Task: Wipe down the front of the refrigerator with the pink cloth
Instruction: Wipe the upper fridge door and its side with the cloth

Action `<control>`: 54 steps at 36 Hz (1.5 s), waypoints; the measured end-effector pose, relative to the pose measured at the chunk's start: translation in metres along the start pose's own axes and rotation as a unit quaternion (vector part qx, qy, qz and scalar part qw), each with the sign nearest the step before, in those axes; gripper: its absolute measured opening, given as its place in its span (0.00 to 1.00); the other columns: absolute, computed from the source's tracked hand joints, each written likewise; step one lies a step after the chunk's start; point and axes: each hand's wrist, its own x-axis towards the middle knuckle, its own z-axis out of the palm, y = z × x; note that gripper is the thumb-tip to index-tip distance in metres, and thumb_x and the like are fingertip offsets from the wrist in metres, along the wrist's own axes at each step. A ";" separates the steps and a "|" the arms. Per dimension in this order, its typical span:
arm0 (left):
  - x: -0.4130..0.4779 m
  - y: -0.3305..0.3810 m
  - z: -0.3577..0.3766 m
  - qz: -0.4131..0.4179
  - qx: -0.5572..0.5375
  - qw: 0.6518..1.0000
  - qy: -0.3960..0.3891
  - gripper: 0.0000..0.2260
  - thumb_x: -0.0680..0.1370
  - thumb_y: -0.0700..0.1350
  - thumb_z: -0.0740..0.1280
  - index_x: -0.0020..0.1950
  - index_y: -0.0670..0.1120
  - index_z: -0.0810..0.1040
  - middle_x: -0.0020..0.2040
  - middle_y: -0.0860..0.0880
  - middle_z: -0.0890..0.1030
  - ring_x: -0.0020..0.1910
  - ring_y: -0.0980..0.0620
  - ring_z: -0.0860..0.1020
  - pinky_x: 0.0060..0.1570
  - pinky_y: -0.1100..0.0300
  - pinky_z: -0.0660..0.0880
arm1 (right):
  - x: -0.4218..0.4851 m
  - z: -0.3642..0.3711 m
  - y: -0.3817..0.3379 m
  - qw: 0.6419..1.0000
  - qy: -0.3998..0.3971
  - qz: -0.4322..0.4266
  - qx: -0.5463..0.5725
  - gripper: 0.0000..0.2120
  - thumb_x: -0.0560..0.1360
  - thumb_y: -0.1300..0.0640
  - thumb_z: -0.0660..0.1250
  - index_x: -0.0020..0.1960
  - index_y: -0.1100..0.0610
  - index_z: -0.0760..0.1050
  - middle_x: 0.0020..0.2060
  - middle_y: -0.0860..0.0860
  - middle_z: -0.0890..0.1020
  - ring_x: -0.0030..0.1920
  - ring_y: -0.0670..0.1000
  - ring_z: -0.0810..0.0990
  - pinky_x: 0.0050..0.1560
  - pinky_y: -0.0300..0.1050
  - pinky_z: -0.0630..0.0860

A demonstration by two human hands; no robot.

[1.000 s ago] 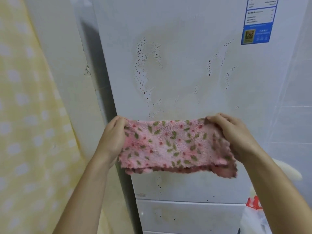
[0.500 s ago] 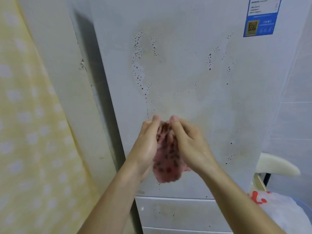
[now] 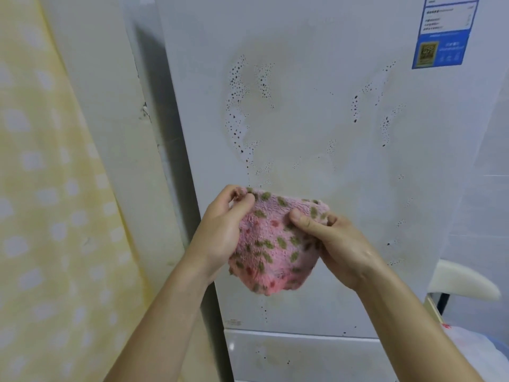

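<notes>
Pink cloth [image 3: 271,244] bunched, long axis roughly level, sagging downward before refrigerator door [image 3: 316,119]. Left hand [image 3: 220,232] pinches its upper-left corner; right hand [image 3: 336,244] thumb and curled fingers clamp its right edge.

Head camera faces the refrigerator [image 3: 316,128] close up (angled slightly downward).

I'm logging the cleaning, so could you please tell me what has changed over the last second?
The pink cloth, stretched wide between both hands a second ago, was bunched together and now hangs as a smaller folded bundle. The left hand and right hand closed inward, then parted slightly, gripping it throughout. The refrigerator and its dark spots look unchanged.
</notes>
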 end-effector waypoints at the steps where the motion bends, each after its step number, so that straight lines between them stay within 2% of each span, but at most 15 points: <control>1: 0.003 -0.003 -0.004 0.024 0.037 0.999 0.017 0.08 0.83 0.54 0.66 0.49 0.52 0.76 0.46 0.49 0.81 0.49 0.45 0.82 0.55 0.45 0.75 | 0.002 0.002 -0.002 1.000 0.016 -0.019 -0.005 0.22 0.66 0.52 0.79 0.55 0.64 0.85 0.52 0.58 0.88 0.55 0.57 0.88 0.57 0.47 0.83; 4: 0.011 -0.009 -0.007 0.105 0.089 0.987 0.080 0.06 0.86 0.49 0.65 0.49 0.56 0.77 0.42 0.59 0.80 0.46 0.53 0.80 0.52 0.52 0.75 | 0.012 0.012 -0.006 0.973 0.121 -0.147 -0.127 0.09 0.65 0.52 0.83 0.43 0.52 0.88 0.38 0.43 0.87 0.40 0.45 0.85 0.40 0.33 0.76; 7: 0.016 -0.006 -0.003 0.231 0.113 0.957 0.134 0.04 0.85 0.43 0.66 0.53 0.51 0.78 0.45 0.59 0.80 0.45 0.59 0.79 0.50 0.65 0.74 | 0.021 0.027 -0.008 0.864 0.262 -0.297 -0.311 0.14 0.68 0.49 0.83 0.31 0.45 0.80 0.25 0.40 0.73 0.30 0.45 0.70 0.31 0.37 0.64; 9: 0.021 -0.004 -0.001 0.296 0.117 0.933 0.170 0.03 0.84 0.42 0.68 0.54 0.49 0.80 0.48 0.59 0.82 0.49 0.57 0.81 0.51 0.68 0.75 | 0.024 0.042 -0.011 0.818 0.312 -0.347 -0.335 0.08 0.73 0.47 0.80 0.38 0.45 0.83 0.26 0.42 0.77 0.29 0.47 0.73 0.32 0.47 0.73; 13: 0.039 0.010 -0.004 0.363 0.102 0.900 0.218 0.07 0.83 0.40 0.69 0.57 0.53 0.82 0.53 0.63 0.84 0.55 0.59 0.83 0.55 0.70 0.75 | 0.031 0.072 -0.017 0.830 0.344 -0.357 -0.256 0.04 0.76 0.49 0.76 0.48 0.46 0.82 0.30 0.44 0.83 0.30 0.48 0.81 0.35 0.53 0.82; 16: 0.059 0.027 -0.014 0.394 0.092 0.880 0.248 0.08 0.83 0.41 0.69 0.57 0.54 0.81 0.53 0.65 0.84 0.56 0.59 0.83 0.56 0.68 0.75 | 0.043 0.095 -0.019 0.831 0.334 -0.391 -0.211 0.16 0.77 0.57 0.76 0.57 0.45 0.72 0.37 0.35 0.86 0.38 0.37 0.85 0.41 0.31 0.78; 18: 0.073 0.039 -0.022 0.415 0.085 0.868 0.261 0.09 0.83 0.39 0.69 0.57 0.54 0.80 0.52 0.65 0.83 0.55 0.62 0.82 0.56 0.69 0.75 | 0.057 0.110 -0.019 0.806 0.326 -0.435 -0.235 0.22 0.78 0.61 0.75 0.61 0.48 0.65 0.53 0.36 0.86 0.51 0.36 0.85 0.49 0.24 0.73; 21: 0.092 0.057 -0.032 0.443 0.085 0.851 0.270 0.08 0.83 0.37 0.69 0.57 0.51 0.80 0.52 0.61 0.83 0.55 0.63 0.81 0.56 0.70 0.74 | 0.090 0.130 -0.017 0.728 0.315 -0.511 -0.332 0.24 0.80 0.63 0.72 0.72 0.57 0.65 0.75 0.51 0.75 0.75 0.54 0.74 0.68 0.54 0.78; 24: 0.112 0.068 -0.042 0.458 0.082 0.841 0.276 0.08 0.84 0.39 0.69 0.57 0.51 0.81 0.53 0.57 0.84 0.56 0.57 0.83 0.58 0.64 0.77 | 0.127 0.146 -0.022 0.645 0.310 -0.578 -0.393 0.11 0.82 0.68 0.66 0.64 0.67 0.77 0.72 0.58 0.77 0.78 0.59 0.69 0.72 0.65 0.73; 27: 0.134 0.070 -0.056 0.460 0.128 0.825 0.301 0.07 0.83 0.41 0.70 0.59 0.50 0.83 0.54 0.56 0.85 0.56 0.55 0.83 0.59 0.61 0.77 | 0.155 0.159 -0.028 0.630 0.292 -0.575 -0.433 0.16 0.84 0.64 0.61 0.70 0.68 0.75 0.74 0.60 0.74 0.81 0.59 0.64 0.76 0.63 0.68; 31: 0.156 0.061 -0.084 0.512 0.251 0.740 0.355 0.08 0.81 0.43 0.70 0.58 0.44 0.84 0.55 0.51 0.84 0.57 0.49 0.78 0.62 0.57 0.74 | 0.182 0.159 -0.017 0.566 0.315 -0.557 -0.520 0.26 0.83 0.60 0.61 0.80 0.65 0.64 0.82 0.60 0.62 0.84 0.58 0.55 0.84 0.57 0.54; 35: 0.172 0.056 -0.126 0.509 0.336 0.691 0.388 0.18 0.81 0.47 0.63 0.68 0.44 0.81 0.73 0.44 0.77 0.73 0.40 0.72 0.75 0.46 0.65 | 0.187 0.159 -0.017 0.532 0.343 -0.520 -0.574 0.31 0.85 0.44 0.57 0.84 0.58 0.58 0.84 0.57 0.56 0.85 0.56 0.51 0.84 0.54 0.45; 41: 0.195 0.050 -0.159 0.417 0.459 0.693 0.367 0.34 0.81 0.51 0.59 0.86 0.47 0.54 0.86 0.47 0.54 0.86 0.47 0.49 0.83 0.42 0.48 | 0.200 0.167 -0.046 0.477 0.373 -0.520 -0.602 0.33 0.84 0.36 0.58 0.84 0.50 0.59 0.83 0.56 0.59 0.84 0.59 0.55 0.84 0.58 0.48; 45: 0.201 0.045 -0.163 0.424 0.475 0.677 0.370 0.33 0.84 0.51 0.60 0.86 0.45 0.54 0.87 0.46 0.53 0.86 0.46 0.49 0.82 0.40 0.49 | 0.212 0.184 -0.082 0.470 0.390 -0.536 -0.583 0.33 0.84 0.36 0.58 0.83 0.50 0.61 0.83 0.57 0.60 0.83 0.60 0.57 0.82 0.62 0.55; 54: 0.200 0.044 -0.165 0.442 0.464 0.675 0.366 0.35 0.78 0.47 0.58 0.86 0.46 0.55 0.86 0.46 0.54 0.86 0.46 0.51 0.82 0.37 0.48 | 0.213 0.192 -0.092 0.452 0.403 -0.521 -0.601 0.29 0.87 0.40 0.53 0.85 0.50 0.57 0.84 0.57 0.57 0.84 0.60 0.53 0.83 0.60 0.51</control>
